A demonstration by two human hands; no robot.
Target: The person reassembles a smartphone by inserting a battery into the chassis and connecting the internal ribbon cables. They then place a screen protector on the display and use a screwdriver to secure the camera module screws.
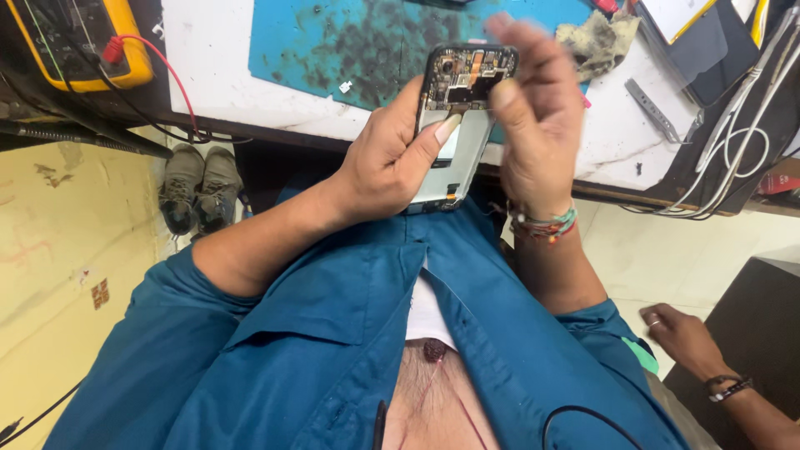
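The opened phone [461, 117], a single handset with its back cover off and its circuit board and metal shield bare, is held upright above the near edge of the white workbench [208, 58], in front of the person's chest. The left hand [385, 162] wraps around its lower half, fingers curled behind the frame and thumb pressed on the bare metal plate, so it is grasping the phone. The right hand [537, 117] meets the phone's upper right edge, thumb laid against the side and the other fingers arched over the top; they are blurred, and whether they pinch anything small cannot be told. One blue work mat [333, 42], heavily stained, lies on the bench behind the phone. One yellow multimeter [79, 37] sits at the far left with one red lead [154, 71] plugged in. One dirty cloth [596, 42] and one pair of tweezers [654, 110] lie to the right, beside a bundle of white cables [737, 146]. Two grey shoes [198, 187] stand on the floor under the bench. One other person's hand [683, 337], relaxed and holding nothing, shows at lower right.
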